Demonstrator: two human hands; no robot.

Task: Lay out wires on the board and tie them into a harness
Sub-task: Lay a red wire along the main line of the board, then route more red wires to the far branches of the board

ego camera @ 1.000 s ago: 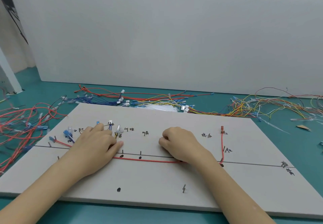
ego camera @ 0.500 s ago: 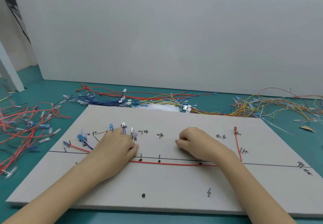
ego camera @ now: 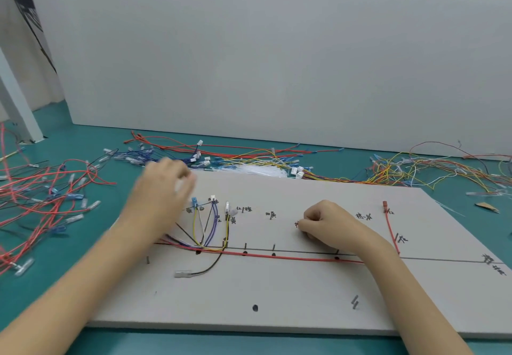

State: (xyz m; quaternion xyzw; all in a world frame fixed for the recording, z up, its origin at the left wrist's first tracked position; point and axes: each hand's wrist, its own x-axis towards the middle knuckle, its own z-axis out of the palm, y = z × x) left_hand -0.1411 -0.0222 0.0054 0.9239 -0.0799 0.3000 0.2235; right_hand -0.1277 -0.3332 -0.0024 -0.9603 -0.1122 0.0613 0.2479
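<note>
A pale grey board (ego camera: 304,299) with black marks and labels lies on the teal table. A long red wire (ego camera: 291,257) runs along its drawn line and bends up to a red terminal (ego camera: 385,203). At the left, yellow, white, purple and black wires (ego camera: 207,227) fan up from the line to small connectors. One black wire ends in a clear connector (ego camera: 182,273) below the line. My left hand (ego camera: 163,194), blurred, hovers over the board's far left corner with loose fingers, holding nothing. My right hand (ego camera: 329,224) rests as a fist on the board, its wrist over the red wire.
Loose red wires (ego camera: 41,196) are heaped on the table at the left. Blue and red wires (ego camera: 166,155) and a bundle of white cable ties (ego camera: 260,172) lie behind the board. Yellow wires (ego camera: 415,169) spread at the back right. A white panel stands behind.
My left hand has lifted off the fanned wires and moved up toward the far left, uncovering them. The right fist has stayed in place on the board.
</note>
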